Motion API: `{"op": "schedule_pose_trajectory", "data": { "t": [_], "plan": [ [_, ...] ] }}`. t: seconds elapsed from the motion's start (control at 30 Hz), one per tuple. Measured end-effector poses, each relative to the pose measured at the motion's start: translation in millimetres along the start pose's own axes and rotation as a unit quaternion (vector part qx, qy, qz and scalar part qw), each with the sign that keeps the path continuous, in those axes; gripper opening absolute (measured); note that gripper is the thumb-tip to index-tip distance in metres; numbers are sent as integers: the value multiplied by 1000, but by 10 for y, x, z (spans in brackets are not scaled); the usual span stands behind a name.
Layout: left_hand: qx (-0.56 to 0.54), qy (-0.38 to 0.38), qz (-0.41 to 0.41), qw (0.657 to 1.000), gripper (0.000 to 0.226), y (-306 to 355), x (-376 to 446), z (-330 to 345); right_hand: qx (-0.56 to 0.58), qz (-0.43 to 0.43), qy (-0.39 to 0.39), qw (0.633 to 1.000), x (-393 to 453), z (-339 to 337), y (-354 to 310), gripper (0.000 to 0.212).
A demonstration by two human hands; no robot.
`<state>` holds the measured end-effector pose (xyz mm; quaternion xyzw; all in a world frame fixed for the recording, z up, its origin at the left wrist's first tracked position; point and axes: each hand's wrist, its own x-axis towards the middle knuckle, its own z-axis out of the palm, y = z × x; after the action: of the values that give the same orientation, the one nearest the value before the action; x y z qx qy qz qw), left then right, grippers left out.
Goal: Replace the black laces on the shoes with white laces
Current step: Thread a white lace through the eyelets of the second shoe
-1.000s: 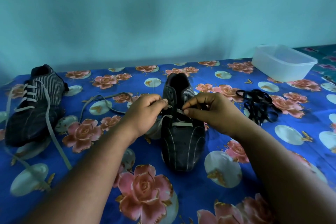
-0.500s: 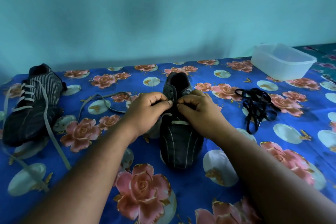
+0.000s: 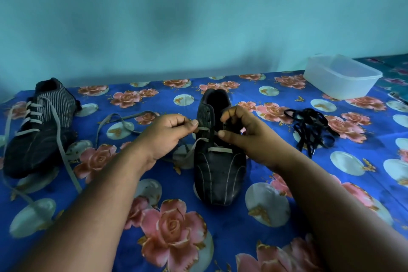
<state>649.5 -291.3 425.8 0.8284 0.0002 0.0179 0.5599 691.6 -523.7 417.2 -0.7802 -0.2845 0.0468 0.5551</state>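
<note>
Left hand (image 3: 164,133) pinching white lace (image 3: 204,128) at middle shoe (image 3: 218,157), right hand (image 3: 245,132) seemingly pinching its eyelet edge

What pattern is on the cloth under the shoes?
Blue cloth with pink roses and pale circles, in the head view.

Cloth (image 3: 220,227): bright blue with pink roses and pale discs. Both shoes (image 3: 218,174) (image 3: 37,139) are black with thin pale stripes. Laces (image 3: 218,150) in them are white; the loose pile (image 3: 311,128) is black. Tub (image 3: 340,81): translucent white. Wall (image 3: 198,17): teal.
</note>
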Motion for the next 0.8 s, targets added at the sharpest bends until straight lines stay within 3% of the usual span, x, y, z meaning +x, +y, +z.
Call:
{"op": "schedule_pose_trajectory", "data": {
  "t": [0.1, 0.27, 0.33, 0.43, 0.53, 0.6, 0.7, 0.8],
  "plan": [
    [15, -24, 13, 1000, 15, -66, 34, -121, 48, 44, -5, 998, -14, -40, -2, 30],
    [155, -61, 64, 984, 13, -124, 33, -259, 85, 120, -8, 989, -45, -121, -38, 37],
    [220, -22, 92, 971, 11, -114, 37, -276, 94, 124, -9, 988, -42, -129, -32, 41],
    [378, 97, 140, 910, 9, -128, 52, -252, 107, 131, -23, 985, -37, -160, -14, 42],
    [447, 173, 146, 865, 14, -123, 25, -161, 134, 142, -45, 980, -26, -211, 15, 42],
    [482, 180, 130, 847, 26, -79, 1, -90, 148, 149, -59, 976, -25, -235, 37, 42],
    [531, 162, 67, 829, 26, -62, 7, -70, 178, 149, -62, 971, -25, -259, 52, 40],
    [542, 165, 45, 823, 31, -106, 28, -114, 203, 143, -21, 968, -7, -269, 10, 32]
  ]
}}
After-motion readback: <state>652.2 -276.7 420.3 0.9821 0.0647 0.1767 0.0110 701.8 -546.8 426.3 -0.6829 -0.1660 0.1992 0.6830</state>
